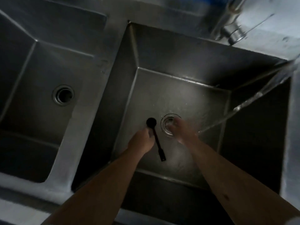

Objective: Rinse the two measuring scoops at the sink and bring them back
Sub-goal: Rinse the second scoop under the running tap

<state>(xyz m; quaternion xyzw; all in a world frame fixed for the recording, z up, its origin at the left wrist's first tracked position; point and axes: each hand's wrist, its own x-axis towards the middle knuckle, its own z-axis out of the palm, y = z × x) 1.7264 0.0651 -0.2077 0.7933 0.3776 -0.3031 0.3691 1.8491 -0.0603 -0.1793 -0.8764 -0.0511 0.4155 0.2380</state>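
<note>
Both my hands reach down into the right steel sink basin point(178, 51). My left hand point(141, 142) pinches a black measuring scoop point(155, 137) by its handle just below the round bowl, which points away from me. My right hand point(183, 130) is blurred over the drain point(168, 123), beside a stream of water point(253, 101) that runs in from the upper right. I cannot tell whether it holds anything. A second scoop does not show.
A second steel basin point(24, 65) with its own drain point(63, 95) lies to the left, behind a steel divider point(90, 98). The chrome faucet point(233, 21) stands at the upper right. The sink's front rim point(53, 190) runs below my forearms.
</note>
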